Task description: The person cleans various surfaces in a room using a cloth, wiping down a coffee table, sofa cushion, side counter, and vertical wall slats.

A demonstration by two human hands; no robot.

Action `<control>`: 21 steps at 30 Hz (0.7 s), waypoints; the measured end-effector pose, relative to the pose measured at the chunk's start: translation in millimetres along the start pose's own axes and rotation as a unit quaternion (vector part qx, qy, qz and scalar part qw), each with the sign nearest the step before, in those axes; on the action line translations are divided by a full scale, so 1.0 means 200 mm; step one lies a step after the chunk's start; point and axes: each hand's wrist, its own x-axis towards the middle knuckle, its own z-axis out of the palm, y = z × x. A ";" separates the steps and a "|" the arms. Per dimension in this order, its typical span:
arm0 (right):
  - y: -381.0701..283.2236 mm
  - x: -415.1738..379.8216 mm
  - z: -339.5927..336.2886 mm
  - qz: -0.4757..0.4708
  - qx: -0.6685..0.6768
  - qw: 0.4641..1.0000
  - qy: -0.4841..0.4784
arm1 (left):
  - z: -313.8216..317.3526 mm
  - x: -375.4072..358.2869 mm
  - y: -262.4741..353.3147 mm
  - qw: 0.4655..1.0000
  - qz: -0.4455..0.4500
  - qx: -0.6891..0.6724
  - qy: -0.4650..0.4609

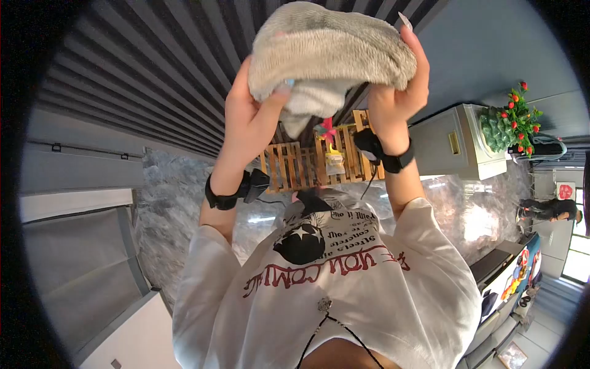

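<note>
A grey, fluffy piece of cloth (332, 46) is held up in front of me at the top of the view, bunched and drooping in the middle. My left hand (249, 104) grips its left end, the thumb pressed on the lower edge. At the other end, my right hand (402, 86) has its fingers wrapped round the cloth, one fingertip showing above it. A paler fold (313, 101) hangs down between the hands. Both wrists wear black straps with small devices.
Below the cloth stands a slatted wooden pallet (289, 163) with a yellow-and-white packet (335, 161) and a red item on it. A dark ribbed wall (141, 80) rises ahead. Right, a pale cabinet (436, 138) stands near a red-flowered plant (519, 120). A person (550, 209) is farther right.
</note>
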 end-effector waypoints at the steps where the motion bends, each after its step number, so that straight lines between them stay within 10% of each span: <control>1: 0.03 0.02 0.03 -0.003 0.002 1.000 0.005 | 0.04 0.06 0.00 0.996 0.070 -0.034 0.053; 10: 0.22 0.35 0.18 -0.201 -0.053 0.965 0.161 | 0.08 0.56 0.09 0.923 0.377 -0.080 0.022; 17: 0.41 0.29 0.33 -0.314 -0.351 0.877 0.092 | 0.05 0.67 -0.03 0.754 0.352 0.552 -0.062; 21: 0.41 0.14 0.34 -0.097 -0.288 0.953 0.019 | 0.01 0.64 -0.31 0.679 0.411 0.594 -0.130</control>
